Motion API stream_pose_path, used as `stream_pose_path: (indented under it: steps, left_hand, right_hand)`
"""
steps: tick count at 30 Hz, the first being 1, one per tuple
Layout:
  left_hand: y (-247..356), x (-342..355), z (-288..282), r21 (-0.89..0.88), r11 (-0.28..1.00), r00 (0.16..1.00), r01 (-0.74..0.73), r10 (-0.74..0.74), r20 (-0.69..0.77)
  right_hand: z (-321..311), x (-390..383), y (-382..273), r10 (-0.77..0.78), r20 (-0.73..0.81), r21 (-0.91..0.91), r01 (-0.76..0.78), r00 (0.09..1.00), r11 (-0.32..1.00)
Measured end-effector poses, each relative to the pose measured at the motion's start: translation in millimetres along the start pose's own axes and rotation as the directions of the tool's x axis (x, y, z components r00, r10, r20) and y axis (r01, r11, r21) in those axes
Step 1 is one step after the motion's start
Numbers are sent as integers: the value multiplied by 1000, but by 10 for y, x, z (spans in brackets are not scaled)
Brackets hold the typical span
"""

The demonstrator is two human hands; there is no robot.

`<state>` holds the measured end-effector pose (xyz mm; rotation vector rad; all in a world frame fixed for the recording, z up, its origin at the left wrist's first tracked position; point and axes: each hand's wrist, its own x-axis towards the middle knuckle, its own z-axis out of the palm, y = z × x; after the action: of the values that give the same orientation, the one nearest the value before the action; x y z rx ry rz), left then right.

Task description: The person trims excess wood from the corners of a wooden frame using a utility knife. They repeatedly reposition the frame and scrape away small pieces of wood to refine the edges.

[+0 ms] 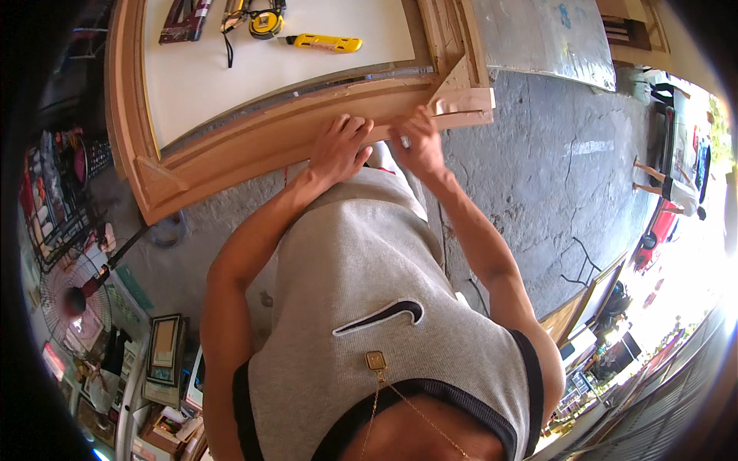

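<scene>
- Right before us lies the frame (254, 157), its near rail running left to right in front of the body.
- Within it we spot the panel (207, 84); on top, the tape measure (266, 24) sits left of the utility knife (327, 43).
- Here we have the left hand (338, 150) on the near rail, and the right hand (417, 142) to its right, by the rail's right end.
- Off to our left stands the fan (74, 303), the picture frame (164, 349) farther back.
- Out right we get the floor (530, 154), a person (675, 188) well beyond.
</scene>
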<state>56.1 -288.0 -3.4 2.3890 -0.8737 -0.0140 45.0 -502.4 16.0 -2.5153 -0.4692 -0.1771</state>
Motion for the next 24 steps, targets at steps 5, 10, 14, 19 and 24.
stream_pose_path:
  steps: [5, 10, 14, 19, 24]
  left_hand:
    - [216, 377, 208, 33, 998, 996, -47, 44, 80]
    - [325, 618, 344, -33, 997, 995, -74, 76, 62]
    - [292, 725, 388, -231, 973, 999, 11, -18, -26]
    - [398, 870, 526, -170, 976, 986, 138, -152, -72]
    - [368, 993, 580, -231, 953, 967, 196, -227, -115]
  right_hand:
    - [-576, 39, 746, 200, -229, -17, -210, 953, 978]
    - [-895, 230, 1301, 341, -282, -4, -357, 897, 934]
    - [-914, 577, 1477, 312, -250, 90, -299, 917, 950]
    - [-548, 1310, 1350, 170, -91, 257, -141, 981, 956]
    - [250, 1973, 908, -104, 253, 115, 76, 962, 990]
